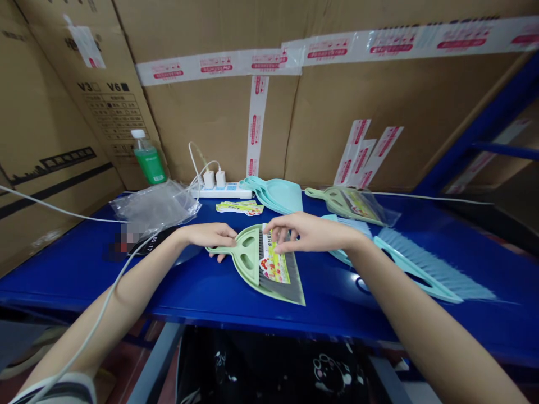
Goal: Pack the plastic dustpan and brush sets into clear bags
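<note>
My left hand [214,235] is closed on the handle of a light green dustpan [248,283], thumb on top and fingertips showing below. A matching green hand brush [249,261] with dark bristles lies nested in the pan. Across the bristles rests a yellow and white printed label card [275,268]. My right hand [290,232] hovers at the card's upper part, fingers bent and apart, the thumb close to or touching the card. Whether the fingertips press on it I cannot tell.
Behind lie blue dustpans [280,195], label cards [240,207], a bagged green set [353,205] and a power strip [229,191]. Blue brushes [421,269] are at right. Clear plastic bags [158,206], a phone [147,245] and a green bottle [149,160] stand left. A white cable crosses my left arm.
</note>
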`<state>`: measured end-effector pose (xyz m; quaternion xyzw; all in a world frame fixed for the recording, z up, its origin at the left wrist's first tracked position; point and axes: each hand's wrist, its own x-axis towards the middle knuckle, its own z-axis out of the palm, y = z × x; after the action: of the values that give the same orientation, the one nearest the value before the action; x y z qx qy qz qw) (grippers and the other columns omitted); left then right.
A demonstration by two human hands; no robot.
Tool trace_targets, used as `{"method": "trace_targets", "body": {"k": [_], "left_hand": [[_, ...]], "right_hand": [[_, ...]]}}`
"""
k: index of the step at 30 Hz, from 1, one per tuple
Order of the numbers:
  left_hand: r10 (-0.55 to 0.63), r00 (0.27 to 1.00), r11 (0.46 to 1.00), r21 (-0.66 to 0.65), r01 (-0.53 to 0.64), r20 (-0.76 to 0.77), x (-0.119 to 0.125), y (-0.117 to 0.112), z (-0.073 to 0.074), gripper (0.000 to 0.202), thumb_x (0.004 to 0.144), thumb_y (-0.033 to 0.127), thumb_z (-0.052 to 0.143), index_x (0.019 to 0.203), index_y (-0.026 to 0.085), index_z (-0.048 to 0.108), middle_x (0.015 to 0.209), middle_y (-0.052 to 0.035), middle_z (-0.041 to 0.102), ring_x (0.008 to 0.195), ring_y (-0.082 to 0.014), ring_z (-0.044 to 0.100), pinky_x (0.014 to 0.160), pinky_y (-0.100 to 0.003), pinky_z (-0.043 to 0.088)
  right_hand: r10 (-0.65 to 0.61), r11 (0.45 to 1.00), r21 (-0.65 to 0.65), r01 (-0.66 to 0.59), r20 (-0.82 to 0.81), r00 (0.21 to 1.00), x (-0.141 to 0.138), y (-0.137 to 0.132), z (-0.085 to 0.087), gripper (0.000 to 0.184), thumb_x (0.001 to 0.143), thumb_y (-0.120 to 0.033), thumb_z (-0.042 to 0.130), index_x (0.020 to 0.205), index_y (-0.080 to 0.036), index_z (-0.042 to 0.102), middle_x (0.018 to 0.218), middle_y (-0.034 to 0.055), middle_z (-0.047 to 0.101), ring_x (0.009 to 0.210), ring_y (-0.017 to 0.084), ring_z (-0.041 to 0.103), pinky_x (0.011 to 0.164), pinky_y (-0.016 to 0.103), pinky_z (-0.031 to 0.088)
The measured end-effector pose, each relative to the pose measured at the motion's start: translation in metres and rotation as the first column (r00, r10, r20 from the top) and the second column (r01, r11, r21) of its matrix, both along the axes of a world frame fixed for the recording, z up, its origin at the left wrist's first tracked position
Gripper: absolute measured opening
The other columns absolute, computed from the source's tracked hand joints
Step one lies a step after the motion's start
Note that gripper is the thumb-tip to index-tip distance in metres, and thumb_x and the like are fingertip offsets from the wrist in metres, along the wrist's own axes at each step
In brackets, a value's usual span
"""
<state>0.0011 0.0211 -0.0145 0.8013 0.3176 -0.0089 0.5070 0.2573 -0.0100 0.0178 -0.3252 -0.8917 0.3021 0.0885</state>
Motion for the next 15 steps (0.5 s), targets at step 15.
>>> {"method": "trace_targets", "body": {"k": [15], "left_hand": [[-0.019, 1.0, 1.0, 0.009, 0.019, 0.024, -0.001, 0.001, -0.001, 0.034, 0.09, 0.043, 0.048, 0.077, 0.013, 0.058, 0.049, 0.0013, 0.06, 0.036, -0.006, 0.045, 0.035, -0.014, 0.032]], "right_hand": [[-0.093, 0.989, 0.141, 0.033, 0.44, 0.893, -0.014, -0.011, -0.021, 0.111, 0.067, -0.06, 0.068, 0.145, 0.002, 0.021, 0.152, 0.0281, 0.008, 0.139, 0.042, 0.008, 0.11, 0.052, 0.019]]}}
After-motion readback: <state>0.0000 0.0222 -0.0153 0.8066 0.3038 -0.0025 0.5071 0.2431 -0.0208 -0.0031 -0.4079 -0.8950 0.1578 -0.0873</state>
